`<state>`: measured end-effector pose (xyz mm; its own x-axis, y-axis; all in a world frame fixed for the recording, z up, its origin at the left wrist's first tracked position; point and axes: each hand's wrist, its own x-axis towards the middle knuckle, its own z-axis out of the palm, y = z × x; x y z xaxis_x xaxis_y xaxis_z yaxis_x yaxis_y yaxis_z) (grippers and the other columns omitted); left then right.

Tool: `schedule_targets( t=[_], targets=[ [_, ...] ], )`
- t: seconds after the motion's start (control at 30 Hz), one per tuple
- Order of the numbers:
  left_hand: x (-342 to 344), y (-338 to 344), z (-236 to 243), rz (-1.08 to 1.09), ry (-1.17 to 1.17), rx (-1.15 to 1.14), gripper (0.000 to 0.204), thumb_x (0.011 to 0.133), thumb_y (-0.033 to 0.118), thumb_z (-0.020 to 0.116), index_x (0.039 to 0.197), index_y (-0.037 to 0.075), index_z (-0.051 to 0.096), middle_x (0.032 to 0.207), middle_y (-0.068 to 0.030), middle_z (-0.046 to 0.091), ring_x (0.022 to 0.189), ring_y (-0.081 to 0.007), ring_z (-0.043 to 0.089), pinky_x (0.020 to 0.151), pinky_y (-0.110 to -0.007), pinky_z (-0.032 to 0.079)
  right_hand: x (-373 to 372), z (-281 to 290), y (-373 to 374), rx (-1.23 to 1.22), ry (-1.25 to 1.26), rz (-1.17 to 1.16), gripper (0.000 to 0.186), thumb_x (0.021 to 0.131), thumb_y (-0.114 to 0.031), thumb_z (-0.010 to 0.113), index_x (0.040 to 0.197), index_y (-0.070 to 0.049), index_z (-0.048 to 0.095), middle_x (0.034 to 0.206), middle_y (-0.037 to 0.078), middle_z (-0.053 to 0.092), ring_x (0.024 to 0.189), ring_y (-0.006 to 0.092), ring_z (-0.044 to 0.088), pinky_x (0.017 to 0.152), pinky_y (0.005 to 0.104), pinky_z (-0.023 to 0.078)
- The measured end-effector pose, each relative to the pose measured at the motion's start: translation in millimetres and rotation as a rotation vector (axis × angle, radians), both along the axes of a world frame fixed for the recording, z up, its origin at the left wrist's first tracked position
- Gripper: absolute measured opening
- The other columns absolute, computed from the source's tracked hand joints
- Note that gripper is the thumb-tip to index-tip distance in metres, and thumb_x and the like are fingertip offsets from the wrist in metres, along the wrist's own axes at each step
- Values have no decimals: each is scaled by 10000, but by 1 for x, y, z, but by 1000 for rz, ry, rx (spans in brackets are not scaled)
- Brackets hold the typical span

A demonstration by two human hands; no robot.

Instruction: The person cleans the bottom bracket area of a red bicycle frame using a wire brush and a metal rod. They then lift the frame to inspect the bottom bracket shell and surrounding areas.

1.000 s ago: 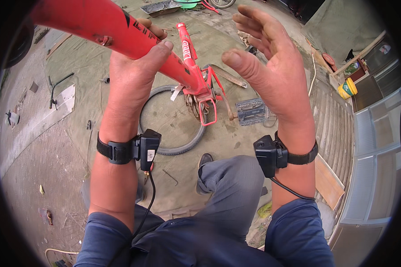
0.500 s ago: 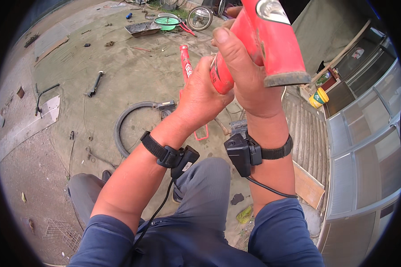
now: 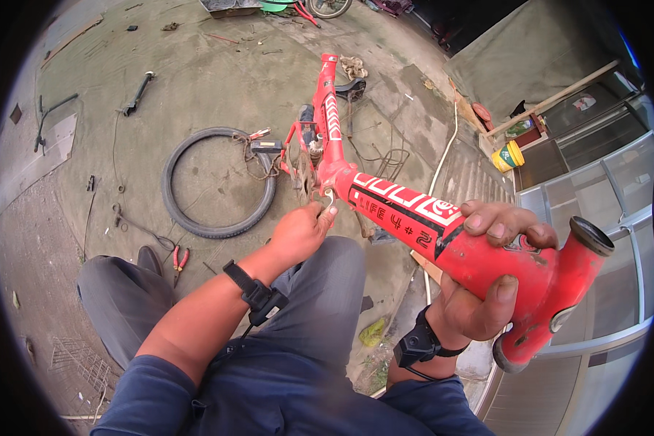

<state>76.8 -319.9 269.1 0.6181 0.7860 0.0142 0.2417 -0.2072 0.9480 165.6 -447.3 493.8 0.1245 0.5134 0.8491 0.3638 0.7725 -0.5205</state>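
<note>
Two hands have parted: my right hand [image 3: 487, 269] wraps the thick end of the red bike frame [image 3: 396, 214], which has swung down before my knee [image 3: 334, 265], while my left hand [image 3: 298, 231] has left that tube and curls by a silver metal part [image 3: 330, 194], its grip unclear. So the right steadies that end alone. Left of the frame lie a tire [image 3: 221, 232] and pliers [image 3: 181, 259]; my knee crowds below it.
</note>
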Motion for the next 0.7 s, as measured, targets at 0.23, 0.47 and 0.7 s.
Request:
schedule_targets(
  t=[0.23,0.47,0.7],
  targets=[
    [30,2,-10,-11,-196,-144,365,1087,346,498,1004,13,623,825,-205,691,790,-399,681,735,-511,513,17,-5,-10,-16,-9,2,544,896,-302,709,1330,-60,487,1054,121,548,1003,285,597,1031,536,462],
    [43,-10,-7,-56,-515,-764,296,1135,273,437,1070,40,607,938,-65,681,756,-157,685,705,-295,534,26,-6,-9,-19,1,-30,553,895,-317,702,1338,-70,483,1052,110,529,993,285,578,1014,525,452],
    [40,-15,7,-39,-844,-1346,286,1148,290,386,1135,80,579,1064,-77,691,908,-178,722,729,-287,561,34,4,2,-44,23,-68,595,896,-333,697,1369,-51,471,1042,121,524,950,291,594,968,535,490]
  ],
)
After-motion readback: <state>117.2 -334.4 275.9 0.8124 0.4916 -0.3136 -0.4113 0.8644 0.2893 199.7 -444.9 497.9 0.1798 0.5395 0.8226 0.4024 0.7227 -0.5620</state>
